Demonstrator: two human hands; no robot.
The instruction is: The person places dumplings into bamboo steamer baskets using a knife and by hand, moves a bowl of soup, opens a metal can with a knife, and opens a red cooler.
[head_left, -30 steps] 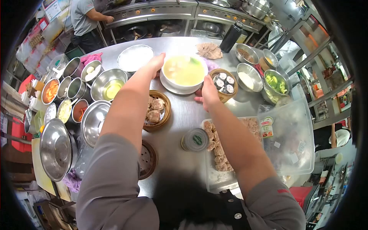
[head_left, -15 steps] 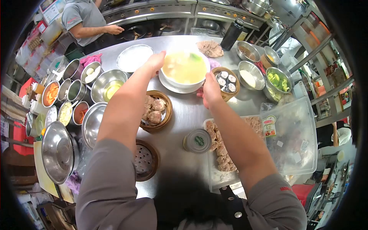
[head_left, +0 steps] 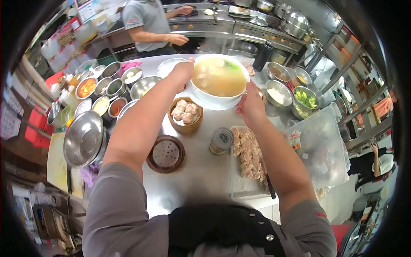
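A large white bowl (head_left: 206,97) is full of cloudy yellow soup (head_left: 219,80), with pale pieces and something green in it. My left hand (head_left: 185,73) grips the bowl's left rim. On the opposite side, my right hand (head_left: 252,104) holds the rim, fingers partly under it. Below the bowl, a white plate edge shows in part. Nearer to me stands a bamboo steamer (head_left: 188,128) with several dumplings (head_left: 185,112) inside. A second steamer (head_left: 180,162) has a bare perforated base. To its right is a metal can (head_left: 221,140).
A tray (head_left: 238,193) of dumplings lies under my right forearm, a black handle (head_left: 271,187) beside it. Metal bowls of ingredients line the left, with broccoli (head_left: 305,98) at right. A clear plastic lid (head_left: 319,150) leans there. A co-worker (head_left: 147,25) stands at the stoves.
The view has shifted, bringing more of the stoves into sight. The bowl, still between both hands, looks larger and farther right. The co-worker's other arm now shows over the stove.
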